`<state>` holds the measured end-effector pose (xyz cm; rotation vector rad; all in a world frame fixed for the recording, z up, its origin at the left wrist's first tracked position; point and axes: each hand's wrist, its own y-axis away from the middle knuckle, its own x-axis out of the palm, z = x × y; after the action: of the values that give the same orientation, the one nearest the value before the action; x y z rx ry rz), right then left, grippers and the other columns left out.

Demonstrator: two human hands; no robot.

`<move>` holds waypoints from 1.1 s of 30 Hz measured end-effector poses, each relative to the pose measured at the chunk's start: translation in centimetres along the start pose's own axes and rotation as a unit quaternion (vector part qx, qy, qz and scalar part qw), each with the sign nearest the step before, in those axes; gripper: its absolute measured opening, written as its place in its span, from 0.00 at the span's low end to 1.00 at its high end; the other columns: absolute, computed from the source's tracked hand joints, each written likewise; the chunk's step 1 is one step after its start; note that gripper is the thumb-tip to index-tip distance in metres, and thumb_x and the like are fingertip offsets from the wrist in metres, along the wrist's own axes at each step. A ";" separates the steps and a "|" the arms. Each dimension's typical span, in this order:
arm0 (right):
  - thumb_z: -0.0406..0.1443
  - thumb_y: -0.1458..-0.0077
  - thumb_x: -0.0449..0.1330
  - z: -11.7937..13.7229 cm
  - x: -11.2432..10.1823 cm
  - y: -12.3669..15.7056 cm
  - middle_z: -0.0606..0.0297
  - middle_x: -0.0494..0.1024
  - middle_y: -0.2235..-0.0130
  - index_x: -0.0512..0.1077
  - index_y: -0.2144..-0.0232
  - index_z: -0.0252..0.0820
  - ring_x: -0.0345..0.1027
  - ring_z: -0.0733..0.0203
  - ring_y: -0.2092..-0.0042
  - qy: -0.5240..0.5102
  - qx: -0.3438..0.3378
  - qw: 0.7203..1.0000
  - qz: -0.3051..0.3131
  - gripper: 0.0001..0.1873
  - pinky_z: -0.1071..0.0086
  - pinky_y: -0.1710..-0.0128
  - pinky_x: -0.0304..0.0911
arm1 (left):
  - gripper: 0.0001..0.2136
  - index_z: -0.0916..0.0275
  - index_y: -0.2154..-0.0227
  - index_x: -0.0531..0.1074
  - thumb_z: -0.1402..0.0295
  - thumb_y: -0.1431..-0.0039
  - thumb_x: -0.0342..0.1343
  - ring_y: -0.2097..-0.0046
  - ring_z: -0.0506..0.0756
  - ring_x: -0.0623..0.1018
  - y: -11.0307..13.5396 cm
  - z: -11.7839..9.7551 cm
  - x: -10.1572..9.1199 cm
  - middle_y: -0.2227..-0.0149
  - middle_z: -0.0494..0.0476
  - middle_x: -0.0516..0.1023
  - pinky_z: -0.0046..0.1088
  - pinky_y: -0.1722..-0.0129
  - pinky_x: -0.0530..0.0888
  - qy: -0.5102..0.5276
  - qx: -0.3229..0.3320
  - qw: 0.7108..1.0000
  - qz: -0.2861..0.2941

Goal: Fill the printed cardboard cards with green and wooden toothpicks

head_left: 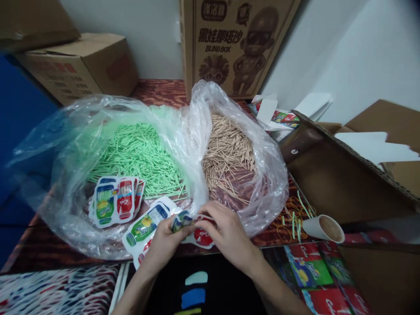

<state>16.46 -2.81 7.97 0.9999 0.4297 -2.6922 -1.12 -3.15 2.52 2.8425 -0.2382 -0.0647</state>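
My left hand (166, 243) and my right hand (226, 234) meet at the table's front edge, both closed on a small printed bottle-picture packet (183, 220) held between them. Under them lie more such packets (144, 227). A stack of the same packets (114, 201) rests to the left inside a clear plastic bag (65, 148) full of green sticks (138, 153). A second clear bag (269, 175) holds tan wooden sticks (226, 153) just beyond my right hand.
A tipped paper cup (323, 228) and loose rubber bands (292, 218) lie at the right. An open cardboard box (344, 175) stands right, a printed carton (236, 39) behind, another box (82, 65) back left. Printed sheets (311, 271) lie front right.
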 end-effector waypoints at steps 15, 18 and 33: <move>0.40 0.40 0.56 -1.1 3.0 -0.6 0.68 0.63 0.78 0.63 0.81 0.41 0.58 0.63 0.71 -0.083 -0.019 0.990 -0.110 0.19 0.69 0.70 0.54 | 0.10 0.65 0.78 0.71 0.64 0.54 0.64 0.74 0.48 0.66 0.5 0.7 0.1 0.78 0.47 0.69 0.23 0.72 0.65 0.017 0.004 0.999 -0.039; 0.38 0.37 0.50 -2.9 2.7 -1.1 0.65 0.71 0.69 0.70 0.69 0.41 0.65 0.61 0.65 -0.143 0.046 0.977 -0.149 0.12 0.68 0.63 0.60 | 0.12 0.65 0.80 0.70 0.62 0.53 0.64 0.76 0.48 0.65 0.6 -0.1 -0.8 0.80 0.47 0.68 0.23 0.74 0.64 0.029 -0.018 0.997 -0.072; 0.29 0.41 0.50 -8.5 0.0 0.3 0.61 0.76 0.64 0.72 0.67 0.40 0.68 0.58 0.60 0.060 0.118 0.991 -0.031 0.11 0.65 0.57 0.61 | 0.17 0.66 0.74 0.75 0.62 0.66 0.70 0.74 0.53 0.76 -6.3 -3.0 -2.2 0.76 0.53 0.79 0.28 0.69 0.72 0.188 -0.124 0.973 -0.043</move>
<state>21.64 -0.06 1.75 1.2362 0.1673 -2.7960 -2.12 4.04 3.65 2.5500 -0.0226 0.3948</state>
